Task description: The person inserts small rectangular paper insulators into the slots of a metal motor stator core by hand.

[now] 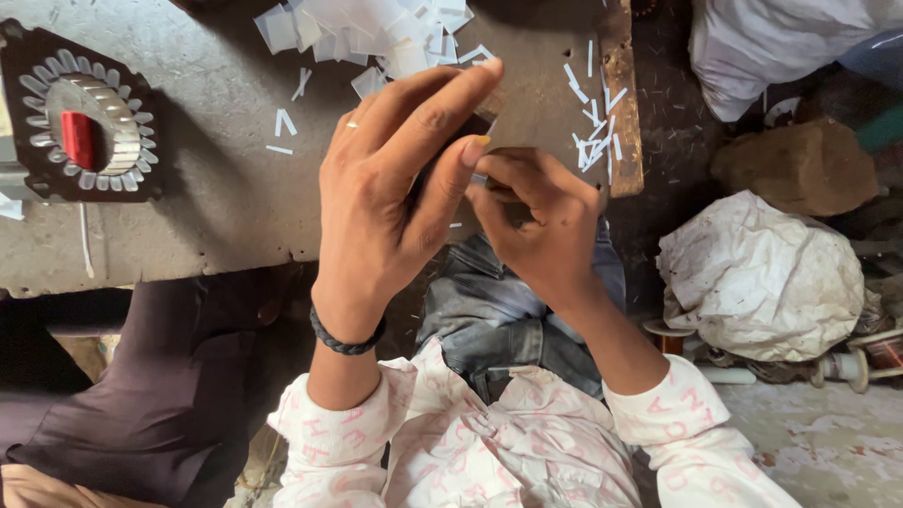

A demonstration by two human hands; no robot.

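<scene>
Left hand [390, 188] and right hand [536, 221] meet at the desk [216, 207] edge, fingers pinched together on something small and hidden between them, close under the eyes for fine work, paper strips [593, 132] and stator [85, 122] lying nearby.

A crumpled white sack-like bundle [760, 278] sits on the floor at right, with another white bag [781, 47] in the upper right corner.

Small dark piece [486, 179], pinched, mostly hidden
</scene>
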